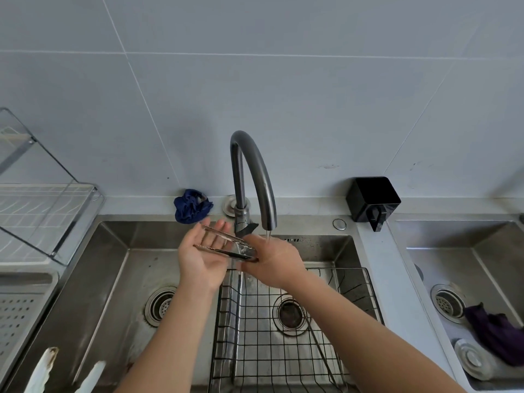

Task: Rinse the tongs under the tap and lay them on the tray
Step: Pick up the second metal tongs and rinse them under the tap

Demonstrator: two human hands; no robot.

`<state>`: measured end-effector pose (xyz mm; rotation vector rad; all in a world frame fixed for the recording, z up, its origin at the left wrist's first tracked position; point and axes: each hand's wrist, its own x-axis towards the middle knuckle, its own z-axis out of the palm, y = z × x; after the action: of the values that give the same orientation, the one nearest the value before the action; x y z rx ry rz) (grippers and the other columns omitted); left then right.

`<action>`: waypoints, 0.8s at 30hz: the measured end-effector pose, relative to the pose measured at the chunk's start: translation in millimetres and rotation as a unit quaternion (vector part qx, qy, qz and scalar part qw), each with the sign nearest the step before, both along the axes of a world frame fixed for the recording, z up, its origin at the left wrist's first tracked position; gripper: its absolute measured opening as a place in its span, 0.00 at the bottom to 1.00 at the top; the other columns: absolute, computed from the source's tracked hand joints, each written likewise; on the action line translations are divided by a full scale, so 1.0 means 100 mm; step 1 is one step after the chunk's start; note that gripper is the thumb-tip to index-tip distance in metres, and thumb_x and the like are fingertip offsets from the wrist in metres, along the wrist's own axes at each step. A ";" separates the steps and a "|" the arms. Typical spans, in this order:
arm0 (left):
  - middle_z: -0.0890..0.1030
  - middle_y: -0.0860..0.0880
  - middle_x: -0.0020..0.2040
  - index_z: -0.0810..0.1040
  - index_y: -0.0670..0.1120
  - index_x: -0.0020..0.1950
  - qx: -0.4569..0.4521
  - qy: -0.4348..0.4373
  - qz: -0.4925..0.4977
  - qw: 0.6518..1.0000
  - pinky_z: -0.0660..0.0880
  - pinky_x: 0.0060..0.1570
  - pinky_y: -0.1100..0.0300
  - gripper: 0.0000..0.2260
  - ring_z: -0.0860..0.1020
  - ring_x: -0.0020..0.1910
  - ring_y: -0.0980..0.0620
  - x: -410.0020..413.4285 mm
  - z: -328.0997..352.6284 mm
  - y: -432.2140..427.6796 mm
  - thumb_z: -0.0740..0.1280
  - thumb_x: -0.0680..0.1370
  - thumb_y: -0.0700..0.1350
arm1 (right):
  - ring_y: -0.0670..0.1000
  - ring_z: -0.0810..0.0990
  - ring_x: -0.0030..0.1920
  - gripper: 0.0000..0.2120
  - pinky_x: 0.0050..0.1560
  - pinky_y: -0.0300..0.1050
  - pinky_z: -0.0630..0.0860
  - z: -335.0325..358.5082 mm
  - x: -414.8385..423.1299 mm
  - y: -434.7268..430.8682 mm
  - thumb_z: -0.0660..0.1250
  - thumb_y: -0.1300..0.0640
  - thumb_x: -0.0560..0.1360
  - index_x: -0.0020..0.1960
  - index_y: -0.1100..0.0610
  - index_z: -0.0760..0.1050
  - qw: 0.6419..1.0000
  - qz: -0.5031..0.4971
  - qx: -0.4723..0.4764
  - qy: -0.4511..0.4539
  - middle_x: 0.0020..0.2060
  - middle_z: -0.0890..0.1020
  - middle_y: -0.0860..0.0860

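The metal tongs (221,235) are held over the sink divider, just left of the tap's spout (255,171). My right hand (272,259) is closed round their hinge end, directly under the thin water stream (268,236). The two arms of the tongs are spread apart and point left across my left hand (201,259). That hand is palm up beneath them with fingers apart. A perforated metal tray (25,282) sits at the far left edge, beside the left basin.
A wire dish rack (54,211) stands at the back left. A black wire basket (283,350) fills the middle basin. A blue cloth (192,205) and a black holder (371,198) sit on the back ledge. The right sink holds a purple cloth (496,333).
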<state>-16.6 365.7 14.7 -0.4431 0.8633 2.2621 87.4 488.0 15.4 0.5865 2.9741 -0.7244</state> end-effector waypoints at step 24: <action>0.59 0.39 0.81 0.73 0.44 0.74 -0.603 0.650 -0.361 0.288 0.59 0.75 0.40 0.30 0.58 0.79 0.34 1.15 -1.21 -0.95 0.72 0.74 0.54 | 0.52 0.83 0.49 0.28 0.50 0.50 0.74 -1.11 1.89 -0.35 0.50 0.30 0.79 0.65 0.50 0.71 0.937 -0.300 0.030 -0.176 0.44 0.85 0.49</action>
<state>98.3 270.6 -106.5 1.2857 2.6616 0.1172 276.7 453.1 -95.3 1.4845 2.4848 -0.4717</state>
